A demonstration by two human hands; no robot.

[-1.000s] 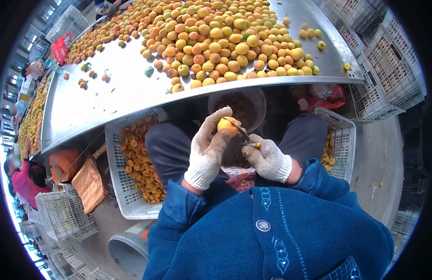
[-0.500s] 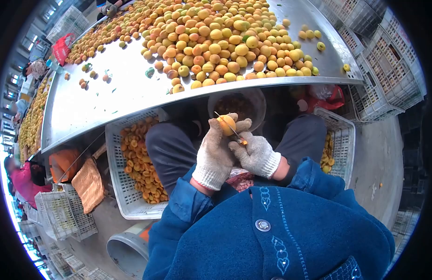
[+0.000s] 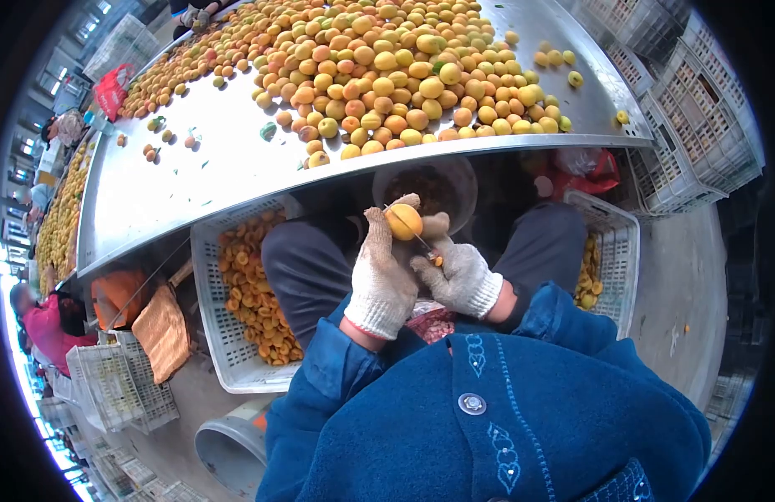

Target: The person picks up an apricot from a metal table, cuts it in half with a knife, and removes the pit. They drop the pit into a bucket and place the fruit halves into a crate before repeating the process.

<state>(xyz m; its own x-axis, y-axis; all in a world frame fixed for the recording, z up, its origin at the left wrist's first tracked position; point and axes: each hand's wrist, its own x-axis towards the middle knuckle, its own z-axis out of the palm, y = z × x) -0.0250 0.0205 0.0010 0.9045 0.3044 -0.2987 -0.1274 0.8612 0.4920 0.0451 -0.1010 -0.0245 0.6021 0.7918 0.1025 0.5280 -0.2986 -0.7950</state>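
My left hand (image 3: 382,283), in a soiled white knit glove, grips a yellow-orange apricot (image 3: 401,219) between thumb and fingers. In my gloved right hand (image 3: 462,276) is a small knife (image 3: 437,259) with an orange-yellow handle. Its thin blade lies against the apricot's lower right side. Both hands are close together above my lap, in front of the table edge. Beyond them, a pale bucket (image 3: 468,186) with dark contents stands under the table.
A metal table (image 3: 228,155) carries a large heap of apricots (image 3: 362,75). Crates with apricot halves stand beside my legs, one on the left (image 3: 205,293) and one on the right (image 3: 628,259). Stacked crates (image 3: 697,125) rise at right. A grey bucket (image 3: 228,448) lies at lower left.
The apricot has turned and shifted slightly left and down in my left fingers. The blade, earlier projecting past the fruit's upper left, now shows mainly at its lower right.
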